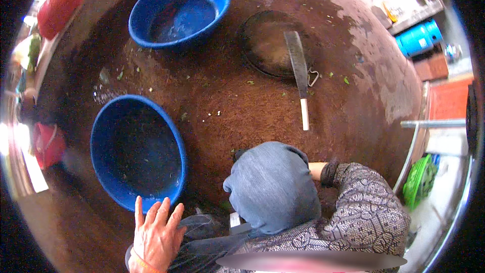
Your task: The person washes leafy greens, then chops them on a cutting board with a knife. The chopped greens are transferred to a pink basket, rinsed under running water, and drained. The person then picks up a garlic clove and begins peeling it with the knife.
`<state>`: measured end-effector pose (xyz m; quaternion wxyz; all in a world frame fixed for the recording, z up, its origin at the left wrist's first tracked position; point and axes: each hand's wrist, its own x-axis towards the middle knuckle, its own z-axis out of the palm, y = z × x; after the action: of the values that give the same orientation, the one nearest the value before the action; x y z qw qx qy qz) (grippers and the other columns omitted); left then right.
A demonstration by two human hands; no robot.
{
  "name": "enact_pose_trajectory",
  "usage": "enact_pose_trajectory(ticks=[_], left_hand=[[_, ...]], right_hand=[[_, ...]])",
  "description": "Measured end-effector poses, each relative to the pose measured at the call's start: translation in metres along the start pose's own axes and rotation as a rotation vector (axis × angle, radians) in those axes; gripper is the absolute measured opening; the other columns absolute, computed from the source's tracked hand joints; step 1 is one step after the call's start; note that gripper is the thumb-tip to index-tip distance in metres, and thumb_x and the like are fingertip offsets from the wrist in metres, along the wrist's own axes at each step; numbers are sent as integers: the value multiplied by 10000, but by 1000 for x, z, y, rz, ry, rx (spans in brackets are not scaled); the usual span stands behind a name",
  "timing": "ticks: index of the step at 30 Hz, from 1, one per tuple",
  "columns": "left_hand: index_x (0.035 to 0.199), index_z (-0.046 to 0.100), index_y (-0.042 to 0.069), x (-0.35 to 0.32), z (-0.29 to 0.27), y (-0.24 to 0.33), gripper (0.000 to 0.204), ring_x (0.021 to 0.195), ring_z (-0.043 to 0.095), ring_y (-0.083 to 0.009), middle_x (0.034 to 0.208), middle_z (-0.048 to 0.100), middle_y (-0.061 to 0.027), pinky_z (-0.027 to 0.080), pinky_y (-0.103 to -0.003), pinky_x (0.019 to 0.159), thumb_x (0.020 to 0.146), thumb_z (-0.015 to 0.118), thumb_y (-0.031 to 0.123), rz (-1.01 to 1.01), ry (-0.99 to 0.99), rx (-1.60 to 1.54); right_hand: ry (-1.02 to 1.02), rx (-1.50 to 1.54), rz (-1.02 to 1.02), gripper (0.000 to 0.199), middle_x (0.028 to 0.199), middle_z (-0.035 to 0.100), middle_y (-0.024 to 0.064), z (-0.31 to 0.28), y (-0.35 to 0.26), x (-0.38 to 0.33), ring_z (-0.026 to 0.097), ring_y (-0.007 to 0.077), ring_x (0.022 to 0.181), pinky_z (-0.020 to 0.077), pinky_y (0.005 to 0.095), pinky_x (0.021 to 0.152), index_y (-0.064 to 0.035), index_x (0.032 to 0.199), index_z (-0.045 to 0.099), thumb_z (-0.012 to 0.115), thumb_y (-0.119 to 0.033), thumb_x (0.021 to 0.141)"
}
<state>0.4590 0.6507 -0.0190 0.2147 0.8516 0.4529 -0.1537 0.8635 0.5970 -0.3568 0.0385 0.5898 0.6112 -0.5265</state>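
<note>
My left hand [157, 235] is at the lower left, back up, fingers spread and nothing in them. Its fingertips overlap the near rim of a blue plastic basin [94, 146]; whether they touch it I cannot tell. The basin is dark inside. A patterned sleeve [366, 202] covers my right arm. That bare wrist passes behind a rounded grey-blue cloth-covered form [273, 187], which hides my right hand. Beyond it lies a large knife [298, 65] with a long dark blade and white handle, its blade across the edge of a round brown board [265, 45].
Another blue basin [189, 20] stands at the far left, wet inside. Green leaf scraps and white bits dot the wet brown floor [232, 106]. A red bucket [49, 144] is at the left, a green basket [420, 182] and a blue drum [419, 38] at the right.
</note>
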Motion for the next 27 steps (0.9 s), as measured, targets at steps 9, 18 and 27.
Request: enact_pose_trajectory(ticks=[9, 18, 27], left_hand=[[1425, 473, 101, 31, -19, -44, 563, 1235, 523, -316, 1374, 520, -196, 203, -628, 1164, 894, 615, 220, -1, -118, -148], [1402, 501, 103, 65, -17, -105, 594, 1164, 559, -316, 1319, 539, -201, 224, -655, 1145, 844, 643, 248, 49, -80, -248], [956, 632, -19, 67, -21, -83, 273, 889, 563, -312, 860, 576, -137, 416, -524, 915, 685, 636, 19, 49, -28, -496]], right_hand=[[-191, -61, 224, 466, 979, 669, 252, 12, -23, 0, 651, 410, 908, 508, 497, 769, 29, 1000, 591, 660, -413, 868], [-291, -104, 358, 607, 969, 641, 297, 8, -90, 29, 630, 452, 898, 494, 517, 759, 99, 1048, 519, 667, -465, 877], [-202, -194, 376, 686, 1087, 596, 353, 23, -87, 37, 583, 494, 1042, 469, 542, 908, 141, 1150, 475, 729, -418, 844]])
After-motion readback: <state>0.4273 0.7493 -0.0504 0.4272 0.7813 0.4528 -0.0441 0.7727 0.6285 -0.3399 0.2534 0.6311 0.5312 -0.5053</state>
